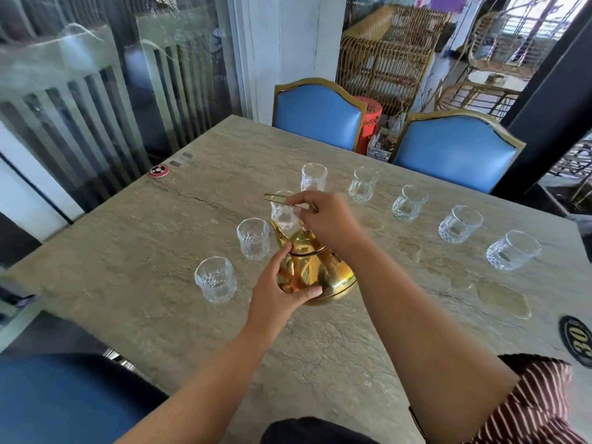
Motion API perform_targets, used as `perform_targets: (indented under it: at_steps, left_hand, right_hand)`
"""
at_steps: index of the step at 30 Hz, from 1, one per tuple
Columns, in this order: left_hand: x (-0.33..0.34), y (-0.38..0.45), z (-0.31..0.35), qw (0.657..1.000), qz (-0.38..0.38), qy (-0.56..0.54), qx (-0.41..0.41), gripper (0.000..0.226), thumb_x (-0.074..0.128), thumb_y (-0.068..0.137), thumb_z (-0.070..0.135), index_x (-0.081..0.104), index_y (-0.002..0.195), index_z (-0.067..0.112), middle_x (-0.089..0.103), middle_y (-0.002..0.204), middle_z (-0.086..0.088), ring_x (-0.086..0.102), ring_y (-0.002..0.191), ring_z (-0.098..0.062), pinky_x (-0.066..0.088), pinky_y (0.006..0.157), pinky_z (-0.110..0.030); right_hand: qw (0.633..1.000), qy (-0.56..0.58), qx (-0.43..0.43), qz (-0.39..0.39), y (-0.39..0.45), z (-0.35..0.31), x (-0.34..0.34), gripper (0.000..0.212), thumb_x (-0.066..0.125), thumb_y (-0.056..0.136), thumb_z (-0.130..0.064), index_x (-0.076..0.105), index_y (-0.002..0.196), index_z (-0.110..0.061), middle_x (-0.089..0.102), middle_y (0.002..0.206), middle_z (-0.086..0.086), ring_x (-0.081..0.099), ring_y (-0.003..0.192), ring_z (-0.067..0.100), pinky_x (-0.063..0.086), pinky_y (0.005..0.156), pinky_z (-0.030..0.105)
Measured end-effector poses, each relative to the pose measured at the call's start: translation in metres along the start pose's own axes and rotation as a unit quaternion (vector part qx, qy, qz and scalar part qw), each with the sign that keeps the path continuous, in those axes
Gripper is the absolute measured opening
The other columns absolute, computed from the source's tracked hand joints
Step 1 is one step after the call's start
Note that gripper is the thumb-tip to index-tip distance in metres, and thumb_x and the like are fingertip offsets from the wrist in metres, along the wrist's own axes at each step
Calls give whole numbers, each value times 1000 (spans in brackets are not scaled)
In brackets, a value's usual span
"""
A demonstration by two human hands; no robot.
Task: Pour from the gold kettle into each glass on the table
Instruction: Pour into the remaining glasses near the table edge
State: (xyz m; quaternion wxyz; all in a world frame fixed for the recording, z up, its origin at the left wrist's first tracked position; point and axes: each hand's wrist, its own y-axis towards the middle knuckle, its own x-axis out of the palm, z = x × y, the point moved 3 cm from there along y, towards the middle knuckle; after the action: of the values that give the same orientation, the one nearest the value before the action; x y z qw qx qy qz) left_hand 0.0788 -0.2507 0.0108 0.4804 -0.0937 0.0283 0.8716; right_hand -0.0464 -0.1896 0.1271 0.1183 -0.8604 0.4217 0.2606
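A shiny gold kettle is tilted over the stone table, its spout pointing up-left at a clear cut glass. My right hand grips the thin wire handle above the lid. My left hand cups the kettle's lower left side. Several clear glasses stand in an arc: the nearest left one, another glass beside the spout, a far glass, and others curving right to the last glass.
Two blue padded chairs stand at the far edge. A round red button lies at the far left of the table, a black number badge at the right edge. Glass walls run along the left.
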Motion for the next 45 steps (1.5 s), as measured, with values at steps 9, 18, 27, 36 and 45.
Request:
perform_targets:
  at_steps: [9, 18, 27, 36, 45]
  left_hand:
    - [-14, -16, 3, 995, 5, -85, -59, 89, 93, 60, 29, 47, 130, 58, 55, 125, 12, 66, 103, -4, 62, 81, -41]
    - [-19, -20, 9, 988, 0, -127, -87, 78, 91, 64, 22, 50, 108, 72, 56, 119, 5, 65, 104, -7, 61, 81, -43]
    - [-20, -21, 12, 983, -11, -157, -97, 78, 91, 64, 20, 51, 111, 67, 55, 123, 2, 64, 102, -3, 62, 79, -40]
    - [-21, -18, 14, 980, -15, -171, -96, 78, 90, 65, 18, 50, 112, 65, 54, 120, 4, 62, 103, -4, 62, 80, -40]
    - [-21, -17, 10, 980, -17, -169, -101, 77, 92, 64, 20, 52, 112, 66, 56, 122, 4, 64, 103, -4, 61, 82, -45]
  right_hand:
    - [995, -84, -23, -37, 14, -17, 27, 22, 58, 92, -14, 73, 104, -26, 69, 113, -6, 56, 62, 7, 45, 57, 24]
    - [989, -133, -13, -56, 23, -28, 36, 21, 58, 93, -17, 73, 105, -25, 66, 101, -5, 49, 54, 7, 41, 54, 23]
    - [988, -140, -1, -63, 24, -30, 37, 21, 58, 94, -18, 73, 108, -23, 59, 86, -6, 44, 51, 5, 34, 46, 21]
    - [989, -130, -1, -65, 27, -31, 37, 20, 58, 94, -18, 73, 106, -23, 68, 119, 1, 46, 51, 6, 38, 48, 22]
    - [987, -143, -6, -73, 28, -31, 38, 20, 58, 94, -19, 73, 108, -22, 71, 109, 3, 46, 50, 6, 38, 47, 21]
